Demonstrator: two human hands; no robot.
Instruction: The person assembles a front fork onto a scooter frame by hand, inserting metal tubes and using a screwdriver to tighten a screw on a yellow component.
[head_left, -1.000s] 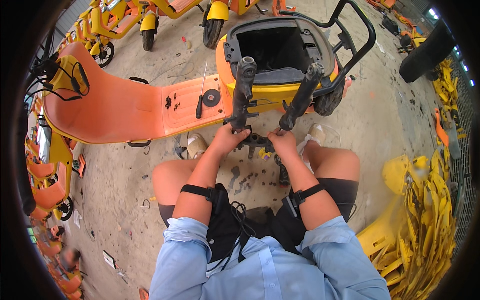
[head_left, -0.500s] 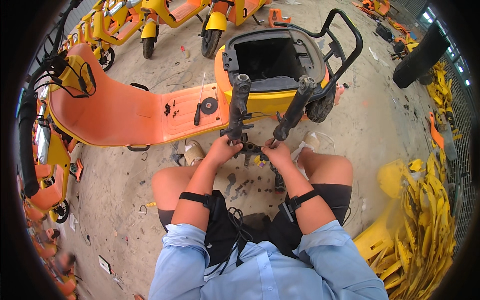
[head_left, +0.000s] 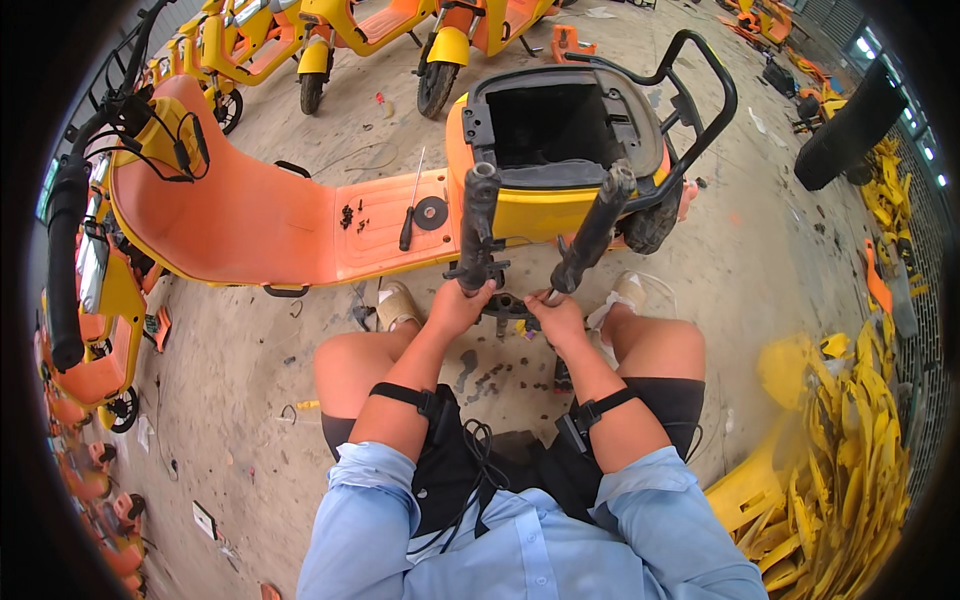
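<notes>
A: Squatting on the bare concrete floor (head_left: 790,250), the person works at a black twin-legged suspension fork (head_left: 530,235) that stands upright between the knees, just in front of an orange and yellow electric scooter body (head_left: 300,225) lying on its side.

B: What do the hands hold?

A: The left hand (head_left: 457,305) wraps the foot of the left fork leg (head_left: 477,228), fingers curled fully round it. The right hand (head_left: 556,312) closes at the foot of the right fork leg (head_left: 596,228); its fingers appear pinched on a small part there, too hidden to identify.

B: And what lies around them?

A: A long black-handled screwdriver (head_left: 410,215), a flat black disc (head_left: 431,212) and a cluster of small dark screws (head_left: 351,216) rest on the scooter's orange footboard. The open black seat compartment (head_left: 550,125) faces the camera. Small dark fasteners (head_left: 490,378) are scattered on the floor between the feet. A heap of yellow plastic body panels (head_left: 850,440) lies to the right.

B: What could go wrong from here?

A: Judging by the grip, the fork is steadied only low down, so the tall legs could tip toward the scooter if either hand loosens. Loose screws on the tilted footboard could roll off and mingle with the floor litter. Fingers near the joint between the legs risk pinching should the legs swing together.
</notes>
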